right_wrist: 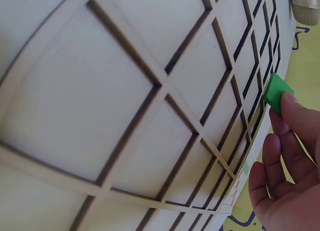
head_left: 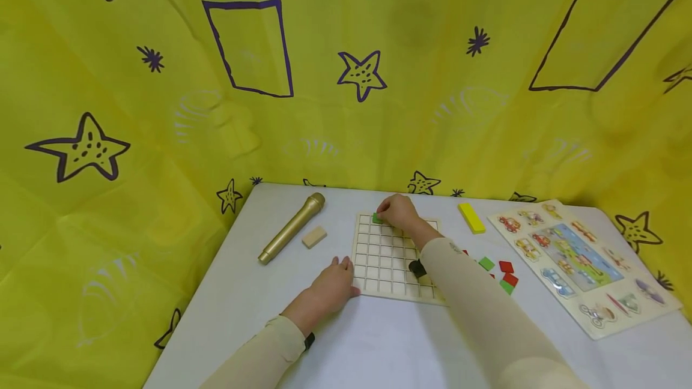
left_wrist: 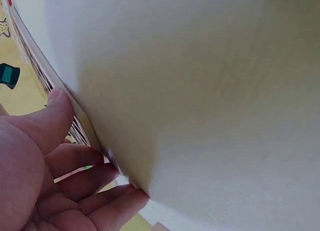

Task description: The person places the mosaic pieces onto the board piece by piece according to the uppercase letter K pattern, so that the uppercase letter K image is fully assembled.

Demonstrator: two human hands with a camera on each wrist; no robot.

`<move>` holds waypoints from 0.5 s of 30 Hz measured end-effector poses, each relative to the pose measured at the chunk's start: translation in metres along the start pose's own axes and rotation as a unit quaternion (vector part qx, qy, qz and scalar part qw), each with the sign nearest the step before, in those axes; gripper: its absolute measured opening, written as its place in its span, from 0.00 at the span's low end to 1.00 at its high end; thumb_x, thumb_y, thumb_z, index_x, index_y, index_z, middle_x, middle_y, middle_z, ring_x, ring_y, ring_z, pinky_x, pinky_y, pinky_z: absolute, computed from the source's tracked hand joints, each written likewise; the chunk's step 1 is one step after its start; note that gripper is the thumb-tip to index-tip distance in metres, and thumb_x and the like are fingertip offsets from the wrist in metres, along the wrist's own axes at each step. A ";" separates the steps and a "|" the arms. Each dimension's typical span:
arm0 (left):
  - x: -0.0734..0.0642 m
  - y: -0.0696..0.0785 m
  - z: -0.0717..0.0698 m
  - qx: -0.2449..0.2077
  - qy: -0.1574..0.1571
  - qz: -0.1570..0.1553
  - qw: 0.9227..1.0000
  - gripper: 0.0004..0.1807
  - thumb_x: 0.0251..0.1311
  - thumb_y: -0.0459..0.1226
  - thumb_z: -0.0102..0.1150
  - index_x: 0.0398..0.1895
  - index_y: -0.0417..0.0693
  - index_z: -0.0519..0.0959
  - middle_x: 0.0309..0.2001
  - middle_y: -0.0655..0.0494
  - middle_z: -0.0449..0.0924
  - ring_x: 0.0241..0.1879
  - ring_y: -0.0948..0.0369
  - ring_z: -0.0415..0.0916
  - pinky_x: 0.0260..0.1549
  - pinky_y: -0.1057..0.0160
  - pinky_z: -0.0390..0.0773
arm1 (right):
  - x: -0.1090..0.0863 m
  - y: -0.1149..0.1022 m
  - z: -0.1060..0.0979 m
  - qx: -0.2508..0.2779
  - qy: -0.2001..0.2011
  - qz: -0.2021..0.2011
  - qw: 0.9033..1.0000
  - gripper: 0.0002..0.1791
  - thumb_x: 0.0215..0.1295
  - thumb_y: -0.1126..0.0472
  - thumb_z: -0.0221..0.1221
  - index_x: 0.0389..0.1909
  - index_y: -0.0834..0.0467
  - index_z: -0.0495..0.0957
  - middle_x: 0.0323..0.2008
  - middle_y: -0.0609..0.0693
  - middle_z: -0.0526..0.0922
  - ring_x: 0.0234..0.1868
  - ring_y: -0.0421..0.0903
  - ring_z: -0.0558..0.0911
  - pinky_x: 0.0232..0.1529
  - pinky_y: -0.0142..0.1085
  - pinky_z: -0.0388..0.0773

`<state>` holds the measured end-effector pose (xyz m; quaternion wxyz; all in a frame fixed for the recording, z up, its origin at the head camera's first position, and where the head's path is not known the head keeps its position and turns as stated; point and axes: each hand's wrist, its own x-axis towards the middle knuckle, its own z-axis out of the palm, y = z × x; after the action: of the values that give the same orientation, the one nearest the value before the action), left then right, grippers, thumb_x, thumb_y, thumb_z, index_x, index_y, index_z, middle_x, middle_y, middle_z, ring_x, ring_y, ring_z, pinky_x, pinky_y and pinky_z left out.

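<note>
My right hand (head_left: pixel 400 211) pinches a green square tile (right_wrist: pixel 277 93) between thumb and fingertip. The tile is at the far left part of a pale wooden grid board (head_left: pixel 373 257), over its far row; whether it lies in a cell I cannot tell. My left hand (head_left: pixel 331 285) rests at the board's near left corner. In the left wrist view its thumb (left_wrist: pixel 61 108) touches one board edge, and its relaxed fingers lie along the other side of the corner. The right forearm covers the board's right part.
Loose red tiles (head_left: pixel 506 266) and green tiles (head_left: pixel 486 263) lie right of the board, partly behind the forearm. A yellow block (head_left: pixel 472 218) and a picture puzzle board (head_left: pixel 586 269) are farther right. On the left lie a gold microphone (head_left: pixel 292 229) and a plain wooden block (head_left: pixel 314 237).
</note>
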<state>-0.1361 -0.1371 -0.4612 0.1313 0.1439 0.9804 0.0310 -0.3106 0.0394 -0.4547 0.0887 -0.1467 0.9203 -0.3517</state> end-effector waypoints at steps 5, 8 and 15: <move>0.001 0.000 0.001 0.008 0.003 0.002 1.000 0.38 0.68 0.50 0.60 0.69 0.28 0.68 0.70 0.37 0.67 0.69 0.40 0.64 0.65 0.54 0.69 | 0.001 -0.001 0.001 0.000 0.001 0.007 1.000 0.07 0.67 0.63 0.66 0.39 0.63 0.87 0.37 0.54 0.87 0.41 0.51 0.81 0.52 0.48 0.78; 0.002 0.000 0.002 0.008 0.003 0.002 1.000 0.38 0.68 0.50 0.60 0.69 0.28 0.67 0.70 0.37 0.67 0.69 0.40 0.64 0.65 0.54 0.69 | 0.003 -0.001 0.002 -0.003 -0.003 0.008 1.000 0.06 0.67 0.63 0.66 0.39 0.63 0.87 0.36 0.53 0.87 0.41 0.51 0.82 0.59 0.52 0.74; 0.002 0.001 0.004 0.014 0.005 -0.003 1.000 0.38 0.67 0.51 0.60 0.69 0.30 0.68 0.70 0.38 0.67 0.69 0.41 0.64 0.64 0.55 0.71 | 0.008 0.005 0.009 0.009 -0.013 0.011 1.000 0.05 0.68 0.64 0.65 0.38 0.62 0.87 0.37 0.53 0.87 0.37 0.49 0.81 0.48 0.47 0.79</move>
<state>-0.1368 -0.1357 -0.4659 0.1249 0.1422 0.9818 0.0174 -0.3171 0.0345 -0.4655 0.1053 -0.1404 0.9174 -0.3571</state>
